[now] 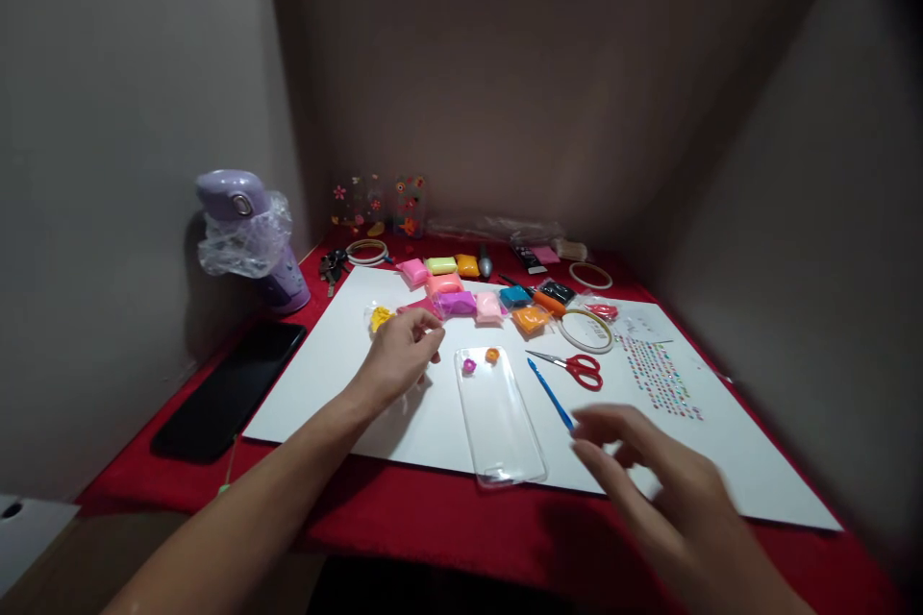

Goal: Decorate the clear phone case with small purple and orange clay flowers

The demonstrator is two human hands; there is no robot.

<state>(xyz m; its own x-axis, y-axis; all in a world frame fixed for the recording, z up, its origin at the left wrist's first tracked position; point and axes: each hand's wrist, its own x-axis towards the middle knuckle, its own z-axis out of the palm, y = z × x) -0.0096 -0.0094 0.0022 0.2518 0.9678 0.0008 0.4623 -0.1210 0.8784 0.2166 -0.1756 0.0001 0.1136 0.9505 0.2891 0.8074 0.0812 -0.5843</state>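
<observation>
My left hand (400, 351) hovers over the white board left of the clear phone case (501, 423). Its thumb and forefinger come together in a pinch; anything between them is too small to make out. Two small clay pieces, one purple (469, 366) and one orange (492, 356), sit at the case's far end. My right hand (663, 485), slightly blurred, has thumb and forefinger apart around the near end of a blue pen-like tool (549, 392), which lies on the board. I see no firm grip on it. Red-handled scissors (583, 371) lie just beyond.
Coloured clay packets (457, 304) cluster at the far side of the white board (328, 360), with yellow clay (380, 317) beside my left hand. Bangle-like hoops (586, 332) and a gem sticker sheet (661, 380) lie right. A black phone (231, 391) and purple bottle (252, 240) stand left.
</observation>
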